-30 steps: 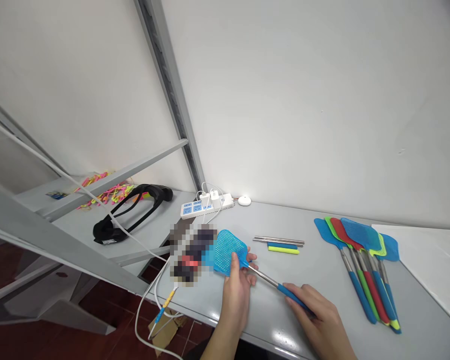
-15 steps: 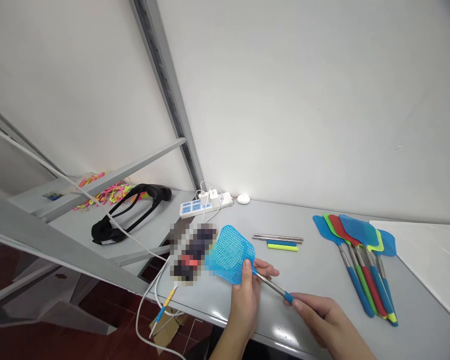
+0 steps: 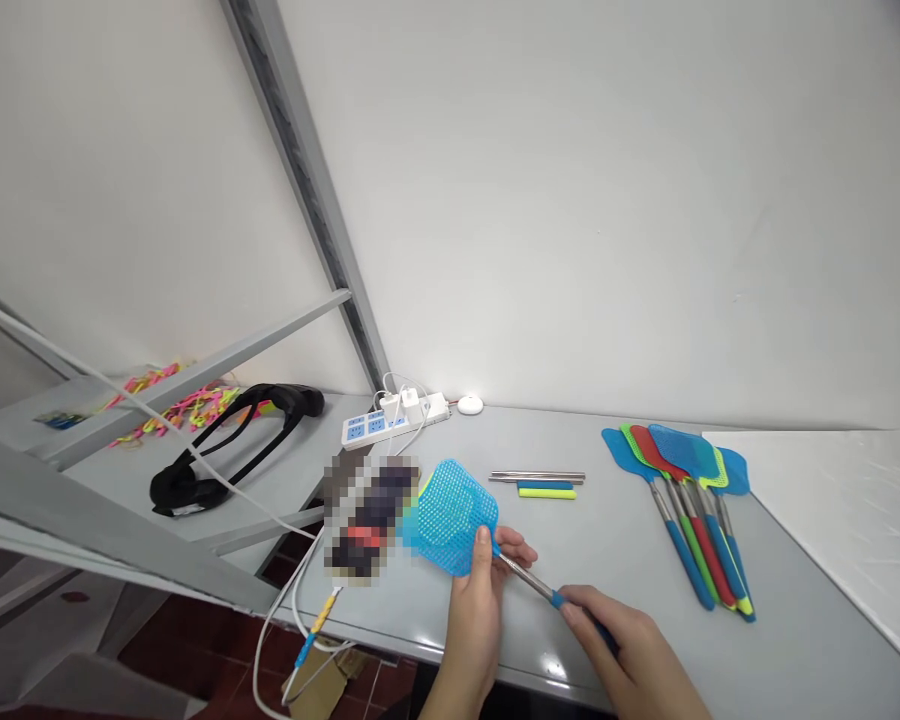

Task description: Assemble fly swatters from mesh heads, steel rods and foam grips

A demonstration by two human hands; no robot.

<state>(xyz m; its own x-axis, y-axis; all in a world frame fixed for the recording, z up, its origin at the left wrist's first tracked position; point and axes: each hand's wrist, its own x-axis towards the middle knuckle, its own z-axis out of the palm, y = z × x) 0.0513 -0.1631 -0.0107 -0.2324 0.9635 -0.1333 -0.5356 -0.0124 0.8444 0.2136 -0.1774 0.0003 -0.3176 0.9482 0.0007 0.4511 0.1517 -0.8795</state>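
A blue fly swatter [image 3: 450,515] with a mesh head and a metal shaft is held above the front of the grey table. My left hand [image 3: 478,595] pinches the base of the mesh head, thumb on top and the other fingers behind. Around the blue handle grip, my right hand [image 3: 622,640] is closed, hiding most of it. A yellow-green edge shows behind the mesh. Beyond my hands lie metal rods [image 3: 538,476], with a blue tube [image 3: 544,486] and a yellow-green tube [image 3: 546,493] beside them.
Several fly swatters [image 3: 694,520] lie fanned in a pile at the right, near a white sheet [image 3: 817,480]. A power strip [image 3: 375,428] with chargers stands by the wall. Left are a blurred phone-like object [image 3: 371,525], cables, a metal shelf frame and a black headset-like strap [image 3: 247,440].
The view has shifted a little, so the table things sit further left. Both hands keep hold of the blue fly swatter, at nearly the same places.
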